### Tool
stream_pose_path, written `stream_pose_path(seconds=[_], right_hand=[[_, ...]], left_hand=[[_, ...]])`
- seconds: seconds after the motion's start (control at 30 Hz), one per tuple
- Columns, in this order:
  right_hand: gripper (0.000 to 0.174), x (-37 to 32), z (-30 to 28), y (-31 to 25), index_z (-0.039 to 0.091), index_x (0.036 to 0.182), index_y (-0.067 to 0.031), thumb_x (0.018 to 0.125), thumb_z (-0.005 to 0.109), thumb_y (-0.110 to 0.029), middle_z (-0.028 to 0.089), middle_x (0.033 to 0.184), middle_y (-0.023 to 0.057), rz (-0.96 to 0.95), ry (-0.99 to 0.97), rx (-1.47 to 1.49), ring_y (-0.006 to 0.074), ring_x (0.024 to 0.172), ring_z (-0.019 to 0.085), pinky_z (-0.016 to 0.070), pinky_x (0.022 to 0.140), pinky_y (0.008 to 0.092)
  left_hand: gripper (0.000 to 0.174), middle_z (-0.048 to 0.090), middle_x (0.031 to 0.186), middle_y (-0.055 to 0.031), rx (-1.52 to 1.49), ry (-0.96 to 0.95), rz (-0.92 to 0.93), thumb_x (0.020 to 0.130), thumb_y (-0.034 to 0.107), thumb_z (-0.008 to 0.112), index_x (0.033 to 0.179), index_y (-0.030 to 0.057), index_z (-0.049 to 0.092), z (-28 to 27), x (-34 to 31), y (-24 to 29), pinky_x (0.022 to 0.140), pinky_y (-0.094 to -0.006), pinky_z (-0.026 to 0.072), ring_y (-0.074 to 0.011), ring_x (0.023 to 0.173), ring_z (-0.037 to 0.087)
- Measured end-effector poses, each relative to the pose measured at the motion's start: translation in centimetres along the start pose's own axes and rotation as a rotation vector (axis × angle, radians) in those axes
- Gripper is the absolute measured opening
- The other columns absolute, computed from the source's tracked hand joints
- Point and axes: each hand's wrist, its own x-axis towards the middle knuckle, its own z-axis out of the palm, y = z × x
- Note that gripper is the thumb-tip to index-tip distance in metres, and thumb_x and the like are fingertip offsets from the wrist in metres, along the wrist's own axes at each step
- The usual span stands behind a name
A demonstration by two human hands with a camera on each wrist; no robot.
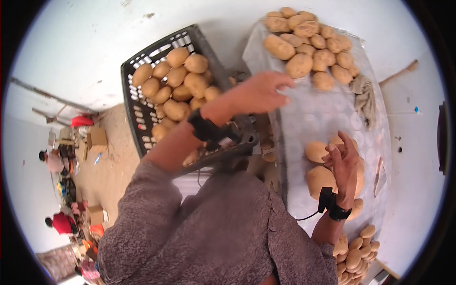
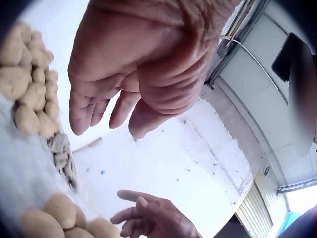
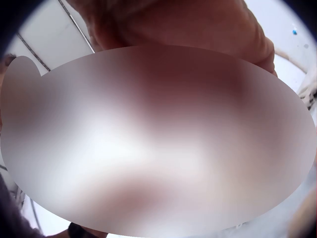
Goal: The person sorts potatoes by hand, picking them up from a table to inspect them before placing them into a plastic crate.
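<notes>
My left hand hovers over the near end of the potato pile, between the pile and the black crate. Its palm faces the left wrist camera and holds nothing, the fingers slightly bent. Over a small group of potatoes on the covered table is my right hand, its index finger raised and the others loosely bent. No potato shows in its fingers. Most of the right wrist view is blurred out; part of the hand shows along its top.
Many potatoes fill part of the crate. A crumpled cloth lies at the table's wall side. More potatoes are heaped at the lower right. Pale plastic sheeting covers the table. People and cardboard boxes are far left.
</notes>
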Motion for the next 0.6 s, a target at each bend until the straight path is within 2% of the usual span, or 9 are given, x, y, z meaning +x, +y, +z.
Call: stream_pose_path(seconds=[0.1,0.2,0.27,0.33,0.37,0.43,0.47,0.5,0.6], right_hand=[[0.051,1.1,3.2,-2.0,0.046,0.134,0.0024,0.09,0.064,-0.014,0.064,0.083,0.0077,-0.061,-0.181,0.077,0.0118,0.067,0.061,0.0504,0.062,0.024],[0.05,1.8,6.9,-4.3,0.046,0.132,0.0033,0.089,0.064,-0.013,0.065,0.082,0.0073,-0.139,-0.328,0.054,0.0121,0.068,0.062,0.0503,0.062,0.025],[0.051,2.3,9.3,-5.6,0.047,0.131,0.0039,0.087,0.066,-0.014,0.066,0.08,0.0089,-0.188,-0.394,0.039,0.0115,0.068,0.061,0.0496,0.061,0.0256],[0.05,2.7,12.0,-6.8,0.049,0.126,0.0031,0.085,0.068,-0.017,0.067,0.08,0.0141,-0.32,-0.535,-0.018,0.0194,0.066,0.065,0.0508,0.061,0.0313],[0.05,2.9,13.4,-7.4,0.049,0.126,0.0031,0.085,0.068,-0.017,0.067,0.08,0.0141,-0.324,-0.544,-0.018,0.0194,0.066,0.065,0.0508,0.061,0.0313],[0.047,3.2,16.2,-8.2,0.051,0.121,0.0015,0.083,0.066,-0.021,0.066,0.082,0.019,-0.529,-0.625,-0.173,0.0317,0.07,0.066,0.0515,0.065,0.0394],[0.047,3.4,17.3,-8.6,0.051,0.121,0.0015,0.083,0.066,-0.021,0.066,0.082,0.019,-0.535,-0.632,-0.172,0.0317,0.07,0.066,0.0515,0.065,0.0394],[0.045,3.4,18.5,-8.8,0.051,0.12,0.0008,0.083,0.065,-0.022,0.066,0.083,0.0195,-0.554,-0.694,-0.184,0.0358,0.073,0.065,0.0507,0.067,0.0429],[0.043,3.7,21.6,-8.6,0.05,0.116,-0.0007,0.083,0.065,-0.024,0.065,0.083,0.0206,-0.596,-0.796,-0.268,0.0404,0.079,0.063,0.0485,0.07,0.0481]], left_hand=[[0.036,0.063,0.103,-0.0097,-0.018,0.122,0.001,0.085,0.019,0.065,0.115,-0.0004,0.06,-4.4,-3.9,-5.4,0.084,-0.0301,0.0498,-0.0184,0.1,0.06],[0.04,0.065,0.094,-0.0149,-0.017,0.259,-0.102,0.08,0.026,0.066,0.108,-0.0023,0.062,-7.8,-8.3,-8.5,0.079,-0.0333,0.0496,-0.0236,0.088,0.063],[0.045,0.063,0.104,-0.0096,-0.128,0.208,-0.397,0.082,0.027,0.069,0.115,-0.0029,0.06,-9.3,-10.8,-10.5,0.086,-0.0308,0.0484,-0.0189,0.102,0.058],[0.049,0.063,0.106,-0.012,-0.014,0.246,-0.505,0.081,0.028,0.07,0.116,-0.0036,0.059,-9.7,-13.1,-13.6,0.087,-0.0321,0.0484,-0.0216,0.102,0.059],[0.052,0.063,0.107,-0.0143,0.101,0.271,-0.599,0.079,0.029,0.071,0.118,-0.0043,0.059,-9.6,-13.9,-15.2,0.088,-0.0333,0.0483,-0.0243,0.102,0.059],[0.055,0.063,0.108,-0.0171,0.257,0.284,-0.623,0.077,0.029,0.072,0.119,-0.0042,0.058,-8.8,-15.1,-18.5,0.089,-0.0349,0.0483,-0.0275,0.102,0.06],[0.059,0.064,0.108,-0.0199,0.412,0.289,-0.638,0.076,0.029,0.073,0.121,-0.004,0.057,-8.6,-15.7,-19.9,0.089,-0.0365,0.0484,-0.0308,0.101,0.061],[0.06,0.06,0.117,-0.026,0.335,0.304,-0.708,0.072,0.031,0.072,0.117,-0.0062,0.058,-8.3,-15.7,-19.1,0.094,-0.0405,0.0459,-0.0376,0.112,0.057],[0.062,0.059,0.118,-0.028,0.306,0.253,-0.875,0.068,0.031,0.074,0.114,-0.0072,0.057,-7.7,-16.5,-20.4,0.094,-0.0404,0.0456,-0.0386,0.112,0.057]])
